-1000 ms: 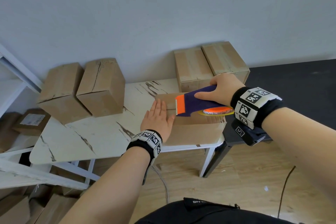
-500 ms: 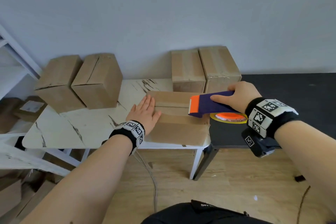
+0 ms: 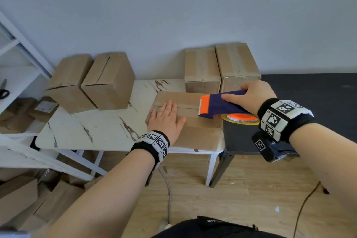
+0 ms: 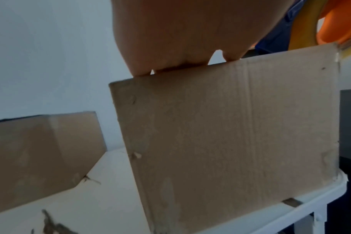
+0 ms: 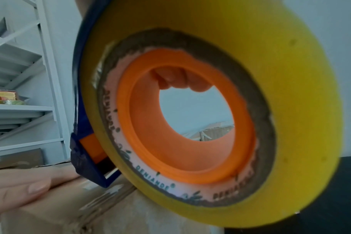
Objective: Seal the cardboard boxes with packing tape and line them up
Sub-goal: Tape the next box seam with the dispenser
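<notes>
So, taping the box (image 3: 190, 121) at the right end of the white table (image 3: 92, 131)

Left hand (image 3: 167, 120) lies flat on the box top, fingers straight and together. Right hand (image 3: 251, 98) is wrapped around the purple-orange tape dispenser (image 3: 218, 105) over the box's right side, yellow roll (image 5: 260, 110) hanging off its right edge.

**Bare forearms, tagged wristbands**

Both forearms are bare, with no sleeves. Each wrist wears a black band (image 3: 152, 144) carrying white square plates printed with black-and-white fiducial markers. Under the right wrist band (image 3: 284, 118) hangs a dark boxy camera unit (image 3: 270, 149) with its own small marker. A black garment with faint white lettering (image 3: 218, 226) covers the torso.
</notes>
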